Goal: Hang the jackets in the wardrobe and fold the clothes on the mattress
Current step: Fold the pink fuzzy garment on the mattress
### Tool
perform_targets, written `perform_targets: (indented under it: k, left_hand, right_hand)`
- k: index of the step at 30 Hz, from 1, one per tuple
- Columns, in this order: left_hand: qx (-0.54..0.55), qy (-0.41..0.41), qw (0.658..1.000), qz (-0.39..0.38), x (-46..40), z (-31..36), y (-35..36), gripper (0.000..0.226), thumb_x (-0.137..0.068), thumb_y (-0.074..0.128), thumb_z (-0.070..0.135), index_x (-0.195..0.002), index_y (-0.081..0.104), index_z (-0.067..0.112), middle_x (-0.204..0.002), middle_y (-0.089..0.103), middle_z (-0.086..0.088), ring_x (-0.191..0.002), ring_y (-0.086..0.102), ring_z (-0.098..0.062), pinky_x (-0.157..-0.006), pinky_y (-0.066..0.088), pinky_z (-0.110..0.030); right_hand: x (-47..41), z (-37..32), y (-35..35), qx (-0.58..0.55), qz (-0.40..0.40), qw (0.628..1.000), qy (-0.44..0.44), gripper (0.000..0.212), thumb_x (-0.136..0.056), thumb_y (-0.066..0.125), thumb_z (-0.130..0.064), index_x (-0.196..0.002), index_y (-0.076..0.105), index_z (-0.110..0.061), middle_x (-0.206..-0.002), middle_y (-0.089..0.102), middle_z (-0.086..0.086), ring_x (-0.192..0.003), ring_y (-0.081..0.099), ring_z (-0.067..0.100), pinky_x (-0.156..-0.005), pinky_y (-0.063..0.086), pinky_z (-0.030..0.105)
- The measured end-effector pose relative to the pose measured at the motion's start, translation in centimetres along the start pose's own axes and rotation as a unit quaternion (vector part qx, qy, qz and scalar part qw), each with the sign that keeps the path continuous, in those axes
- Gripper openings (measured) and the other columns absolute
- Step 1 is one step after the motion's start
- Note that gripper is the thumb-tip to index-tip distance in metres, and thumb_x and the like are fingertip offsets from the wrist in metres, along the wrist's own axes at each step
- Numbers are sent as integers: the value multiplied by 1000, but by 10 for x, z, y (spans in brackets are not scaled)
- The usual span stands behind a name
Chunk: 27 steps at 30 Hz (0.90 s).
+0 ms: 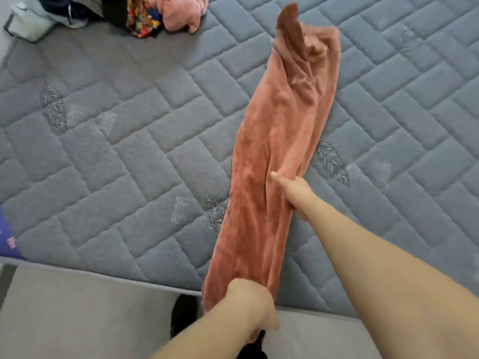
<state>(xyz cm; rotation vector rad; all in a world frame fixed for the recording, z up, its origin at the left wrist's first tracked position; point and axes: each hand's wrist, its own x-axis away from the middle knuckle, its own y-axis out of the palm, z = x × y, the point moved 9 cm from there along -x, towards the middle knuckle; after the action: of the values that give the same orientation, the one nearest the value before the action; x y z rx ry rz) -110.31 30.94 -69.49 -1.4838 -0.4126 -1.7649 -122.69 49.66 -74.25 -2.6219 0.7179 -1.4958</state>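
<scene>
A long terracotta-pink fleece garment [269, 161] lies stretched lengthwise on the grey quilted mattress [116, 141], folded narrow. Its far end with a darker cuff stands up a little near the top. My left hand [248, 304] grips the garment's near end at the mattress's front edge. My right hand [293, 190] pinches the garment's right edge about halfway along, thumb on top. A heap of other clothes [160, 14], pink, patterned and dark, sits at the mattress's far left corner.
A white box-like object [28, 22] lies beside the heap at the top left. A purple item [9, 239] pokes in at the left edge. Grey floor [77, 320] runs along the mattress's front edge, with a dark shoe [182, 314] below.
</scene>
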Motion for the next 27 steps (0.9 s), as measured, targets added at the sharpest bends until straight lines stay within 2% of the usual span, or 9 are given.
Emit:
perform_targets:
  k: [4,7,10,12,16,18,21,23,27]
  left_hand:
    - [183,-65,977,93,-3,-72,-63,39,-87,45,42,-107,62,13,-107,70,-8,-94,66,-27,-76,49,-28]
    - [275,-104,941,167,9,-130,-126,42,-74,45,46,-91,61,11,-85,67,-3,-72,64,-19,-56,45,-26]
    - [319,-127,910,232,18,-163,-187,47,-63,41,49,-88,57,12,-75,57,-1,-59,53,-16,-48,37,-24]
    - [307,-119,910,252,10,-170,-226,39,-79,46,46,-98,54,13,-85,55,-4,-65,50,-16,-50,34,-25]
    - [321,-90,882,333,-22,-176,-317,35,-90,49,37,-116,50,13,-109,63,-5,-85,57,-18,-63,41,-31]
    - [366,-73,850,372,-42,-175,-354,47,-90,49,38,-130,45,15,-119,58,-5,-102,57,-24,-77,46,-34]
    - [385,-79,826,404,-78,-175,-393,62,-89,50,40,-144,36,17,-138,47,-13,-125,47,-35,-104,42,-44]
    - [343,-110,827,431,-93,-177,-415,61,-90,50,40,-144,35,18,-142,40,-14,-130,38,-38,-107,36,-45]
    - [203,-122,786,572,-84,-154,-484,48,-89,52,33,-134,47,17,-137,43,-13,-125,38,-37,-105,31,-47]
  right_hand:
    - [-13,32,-12,100,30,994,43,40,-91,58,-17,-126,56,2,-123,63,18,-109,62,37,-90,53,41]
    - [-13,22,-31,127,12,990,51,40,-88,62,-13,-124,58,3,-120,64,17,-108,62,34,-93,53,40]
    - [-16,-12,-51,80,11,996,30,40,-86,68,-20,-122,60,-4,-109,65,7,-93,60,22,-65,48,31]
    - [-26,-40,-66,20,24,999,18,49,-88,69,-29,-129,50,-11,-114,59,3,-94,55,18,-60,38,27]
    - [-76,-107,-84,-104,43,994,-9,78,-85,73,-38,-144,30,-9,-133,55,9,-111,60,26,-77,52,37]
    - [-109,-143,-91,-98,71,992,-43,88,-83,75,-36,-147,24,-6,-138,49,12,-116,58,29,-90,52,43]
    - [-157,-190,-112,-3,152,983,-104,74,-84,67,-27,-146,30,-11,-136,51,15,-119,52,30,-104,43,42]
    - [-182,-221,-133,217,217,940,-146,65,-85,54,-33,-145,35,-23,-139,49,14,-128,41,35,-110,32,42]
    - [-232,-248,-165,517,202,777,-297,56,-92,38,-48,-147,32,-37,-146,33,10,-138,24,31,-115,12,49]
